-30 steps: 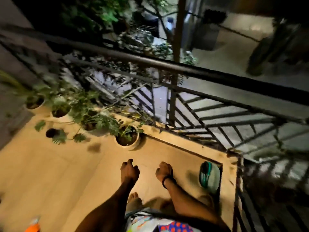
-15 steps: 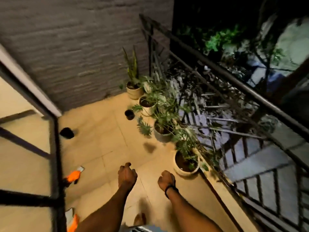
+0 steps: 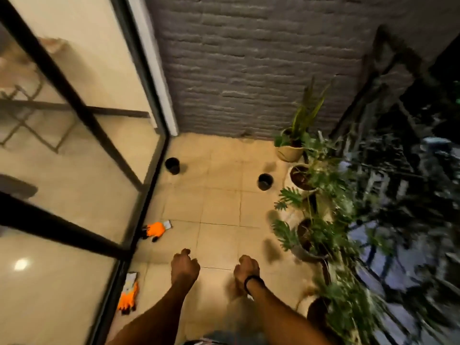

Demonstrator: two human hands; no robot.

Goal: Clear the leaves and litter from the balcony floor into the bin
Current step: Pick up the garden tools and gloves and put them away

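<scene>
My left hand point(image 3: 185, 266) and my right hand point(image 3: 246, 268) are held out low in front of me over the tan tiled balcony floor point(image 3: 219, 202). The fingers of both are curled into fists and hold nothing. A black band circles the right wrist. Two orange work gloves lie on the tiles by the door frame, one ahead to the left point(image 3: 156, 229) and one nearer me point(image 3: 128, 295). Dark blurred patches point(image 3: 271, 250) lie on the floor beside the plants; I cannot tell whether they are leaves or shadows. No bin is in view.
A glass door with a black frame point(image 3: 146, 195) runs along the left. A grey brick wall point(image 3: 249, 70) closes the far end. Potted plants point(image 3: 311, 235) line the railing point(image 3: 373, 100) on the right. Two small black pots point(image 3: 172, 165) point(image 3: 265, 181) stand on the tiles.
The view has swung left, from the railing corner to the brick wall and glass door. Both hands stay curled and empty in front of me.
</scene>
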